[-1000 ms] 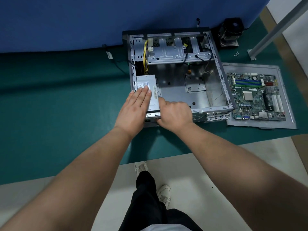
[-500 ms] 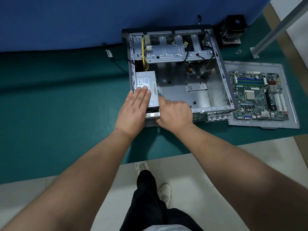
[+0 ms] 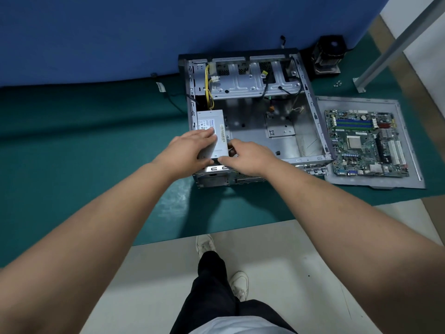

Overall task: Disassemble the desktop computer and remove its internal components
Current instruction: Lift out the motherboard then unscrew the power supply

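Grey sheet-metal power supply now sits tilted in the near-left corner of the case, its near end lifted; a second ago it lay flat under a flat palm. Left hand has gone from pressing down to wrapping the box's left side, thumb under the near edge. Right hand grips its right edge, fingers curled. Looks freed from its mounts, so lift-out is likely next. Yellow wire bundle beyond the fingertips still trails from it and may snag. Motherboard, green and densely populated, lies on the flat side panel well right of the right hand.
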{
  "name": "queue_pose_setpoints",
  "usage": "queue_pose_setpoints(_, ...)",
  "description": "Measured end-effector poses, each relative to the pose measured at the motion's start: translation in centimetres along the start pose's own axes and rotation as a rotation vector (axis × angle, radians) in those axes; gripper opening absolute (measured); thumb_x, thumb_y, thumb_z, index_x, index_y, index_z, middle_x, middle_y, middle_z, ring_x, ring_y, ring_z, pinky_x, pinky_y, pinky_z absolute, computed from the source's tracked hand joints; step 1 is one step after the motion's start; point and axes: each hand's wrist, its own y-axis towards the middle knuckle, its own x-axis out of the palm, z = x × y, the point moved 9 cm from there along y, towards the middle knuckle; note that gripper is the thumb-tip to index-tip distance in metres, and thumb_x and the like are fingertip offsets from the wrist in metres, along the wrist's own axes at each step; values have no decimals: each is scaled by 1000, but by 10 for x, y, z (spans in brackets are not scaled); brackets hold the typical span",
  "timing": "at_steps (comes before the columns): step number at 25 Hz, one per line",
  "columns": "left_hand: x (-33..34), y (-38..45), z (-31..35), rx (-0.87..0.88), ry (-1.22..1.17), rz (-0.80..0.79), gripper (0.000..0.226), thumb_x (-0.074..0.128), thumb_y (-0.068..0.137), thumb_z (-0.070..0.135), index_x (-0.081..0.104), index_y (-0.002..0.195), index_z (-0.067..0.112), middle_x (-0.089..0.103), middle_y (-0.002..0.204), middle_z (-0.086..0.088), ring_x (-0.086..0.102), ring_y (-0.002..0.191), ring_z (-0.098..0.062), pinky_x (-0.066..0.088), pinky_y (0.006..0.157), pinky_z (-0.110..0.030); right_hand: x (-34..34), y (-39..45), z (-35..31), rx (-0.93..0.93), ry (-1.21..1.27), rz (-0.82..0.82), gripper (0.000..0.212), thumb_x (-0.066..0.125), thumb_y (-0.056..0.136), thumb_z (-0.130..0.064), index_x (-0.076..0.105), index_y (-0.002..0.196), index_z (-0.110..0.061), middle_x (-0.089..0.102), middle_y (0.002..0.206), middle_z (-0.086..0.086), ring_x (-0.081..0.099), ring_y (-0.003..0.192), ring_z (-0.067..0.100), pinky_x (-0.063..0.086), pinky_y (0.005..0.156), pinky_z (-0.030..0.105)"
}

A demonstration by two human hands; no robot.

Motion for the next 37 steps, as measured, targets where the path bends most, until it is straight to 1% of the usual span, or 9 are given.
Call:
queue_pose_setpoints(3, -3, 4, 2, -27, 92, 18, 70, 71, 94, 37, 42, 156, 26, 28, 168, 8, 28, 153, -19, 33, 117, -45, -7, 2, 4, -1, 206, -11, 76, 65, 87, -65, 41, 152, -33, 62, 137, -10, 62, 118, 18, 50, 102, 41)
queue_pose_setpoints(12, -6, 3, 11, -100, 144, 97, 59, 60, 102, 29, 40, 158, 23, 32, 166, 5, 29, 153, -17, 34, 115, -44, -7, 6, 1, -37, -29, 121, 65, 41, 96, -72, 32, 155, -46, 71, 107, 1, 65, 103, 29, 54, 82, 38)
queue_pose_setpoints(16, -6, 0, 8, -106, 57, 125, 54, 55, 106, 30, 41, 157, 24, 32, 166, 7, 27, 154, -15, 30, 115, -41, -6, 6, 1, -33, -58, 109, 71, 37, 95, -75, 27, 157, -43, 73, 109, 3, 65, 105, 30, 53, 82, 39)
queue_pose_setpoints(21, -2, 0, 1, -67, -15, 94, 50, 45, 108, 42, 44, 155, 26, 32, 166, 10, 26, 153, -14, 28, 112, -39, -8, -1, 3, -12, -63, 130, 73, 31, 92, -81, 44, 149, -36, 73, 114, 8, 66, 109, 34, 52, 87, 41)
queue_pose_setpoints(25, -17, 4, -3, -31, -8, 199, 40, 45, 108, 39, 55, 145, 29, 48, 156, 11, 38, 145, -17, 32, 105, -38, -11, -3, 3, -1, -47, 178, 66, 30, 96, -75, 54, 139, -31, 74, 115, 2, 67, 106, 27, 53, 85, 39)
queue_pose_setpoints(27, -22, 12, -13, -87, 5, 216, 45, 48, 106, 39, 48, 150, 29, 40, 161, 9, 30, 150, -19, 31, 112, -42, -14, -3, 6, 14, 46, 211, 53, 39, 98, -67, 61, 130, -30, 73, 113, -2, 68, 98, 19, 54, 82, 34)
queue_pose_setpoints(31, -24, 39, -44, -280, -58, 196, 63, 45, 104, 47, 25, 161, 31, 2, 173, 7, 2, 158, -19, 22, 121, -46, -36, 15, 20, 73, 362, 300, 31, 57, 99, -50, 69, 116, -26, 70, 111, -6, 58, 82, -6, 48, 76, 22)
queue_pose_setpoints(34, -24, 60, -56, -344, -59, 165, 71, 35, 102, 57, 8, 164, 35, -15, 171, 15, -9, 158, -17, 14, 124, -47, -76, 48, 4, 20, 381, 411, 34, 59, 99, -44, 67, 124, -22, 62, 115, -5, 59, 99, 7, 51, 95, 31)
queue_pose_setpoints(37, -19, 64, -62, -396, -13, 184, 74, 21, 99, 66, -1, 163, 40, -20, 168, 21, -11, 158, -13, 2, 126, -49, -103, 91, -23, 26, 233, 438, 45, 54, 100, -48, 61, 135, -22, 57, 132, 0, 42, 126, 25, 38, 107, 40)
